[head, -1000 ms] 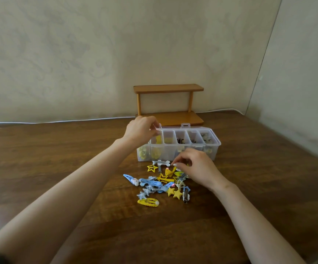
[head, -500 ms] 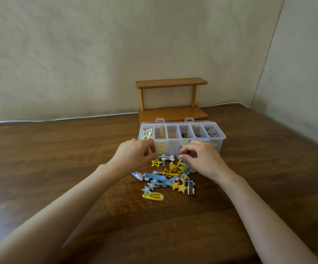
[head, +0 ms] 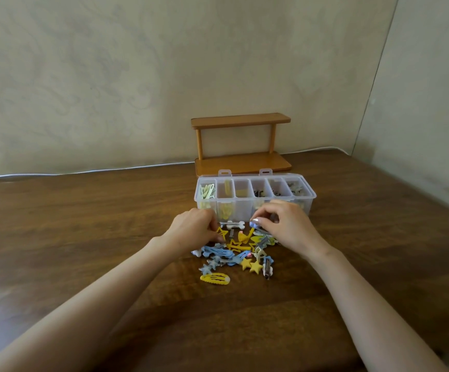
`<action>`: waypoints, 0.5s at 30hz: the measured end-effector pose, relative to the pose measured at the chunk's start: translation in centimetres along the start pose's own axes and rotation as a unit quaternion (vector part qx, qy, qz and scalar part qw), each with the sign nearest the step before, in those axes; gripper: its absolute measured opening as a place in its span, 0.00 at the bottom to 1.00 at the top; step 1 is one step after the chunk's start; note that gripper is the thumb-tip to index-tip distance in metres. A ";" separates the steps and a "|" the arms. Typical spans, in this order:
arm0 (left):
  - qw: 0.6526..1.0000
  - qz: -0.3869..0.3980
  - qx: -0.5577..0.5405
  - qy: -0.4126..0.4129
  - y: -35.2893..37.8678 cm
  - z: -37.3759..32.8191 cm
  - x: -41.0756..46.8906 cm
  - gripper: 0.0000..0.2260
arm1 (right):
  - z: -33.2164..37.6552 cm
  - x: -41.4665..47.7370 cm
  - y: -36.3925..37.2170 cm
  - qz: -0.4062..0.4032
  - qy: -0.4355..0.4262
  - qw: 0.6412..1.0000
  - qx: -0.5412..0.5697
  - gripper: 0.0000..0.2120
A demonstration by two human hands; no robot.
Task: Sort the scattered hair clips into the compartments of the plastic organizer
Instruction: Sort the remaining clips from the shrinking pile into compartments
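Our left hand (head: pixel 192 229) curls its fingers onto a yellow star-outline clip (head: pixel 222 233) at the pile's far left edge; we cannot tell whether it grips. Our right hand (head: pixel 289 226) pinches a small pale clip (head: pixel 255 222). The scattered hair clips (head: pixel 231 255) lie on the surface (head: pixel 83 237), just near of the clear organizer (head: pixel 308 196), whose compartments already hold clips.

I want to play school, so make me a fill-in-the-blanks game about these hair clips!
1. The left hand pinches the star clip, coloured ___.
2. Between it and the right hand lies a white clip shaped like a ___.
3. The shelf behind the organizer is made of ___.
Missing words: yellow, bone, wood.
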State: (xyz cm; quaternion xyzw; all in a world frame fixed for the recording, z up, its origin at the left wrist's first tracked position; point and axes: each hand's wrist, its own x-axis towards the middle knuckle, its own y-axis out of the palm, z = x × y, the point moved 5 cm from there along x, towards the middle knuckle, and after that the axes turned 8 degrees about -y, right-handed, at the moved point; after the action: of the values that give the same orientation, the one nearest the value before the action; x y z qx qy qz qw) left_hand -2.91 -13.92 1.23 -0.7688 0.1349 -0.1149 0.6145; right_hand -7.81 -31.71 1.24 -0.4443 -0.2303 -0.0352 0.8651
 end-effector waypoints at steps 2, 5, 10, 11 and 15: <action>1.000 -0.012 -0.004 0.008 -0.2 0.1 -0.3 0.11 | 0.0 0.0 -0.2 -0.009 0.002 1.000 0.000 0.04; 0.999 -0.028 -0.020 0.028 -0.6 0.1 -0.7 0.10 | -0.2 0.0 -0.9 -0.043 0.009 0.999 0.000 0.04; 0.996 -0.054 -0.055 0.051 -1.9 0.1 -1.0 0.09 | -0.5 -0.2 -1.6 -0.078 0.031 0.996 -0.008 0.05; 0.994 -0.066 -0.067 0.051 -2.4 0.2 -1.1 0.09 | -0.6 -0.2 -1.6 -0.080 0.036 0.996 -0.011 0.05; 0.975 -0.155 -0.147 0.058 -5.2 0.1 -0.9 0.05 | -0.9 -0.2 -1.7 -0.085 0.044 0.995 -0.013 0.05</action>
State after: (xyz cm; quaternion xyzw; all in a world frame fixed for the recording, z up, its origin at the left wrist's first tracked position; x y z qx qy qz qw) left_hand -3.40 -12.43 6.31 -0.8542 0.0648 -0.2324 0.4605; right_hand -8.10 -33.49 1.99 -0.4328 -0.2285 -0.1311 0.8621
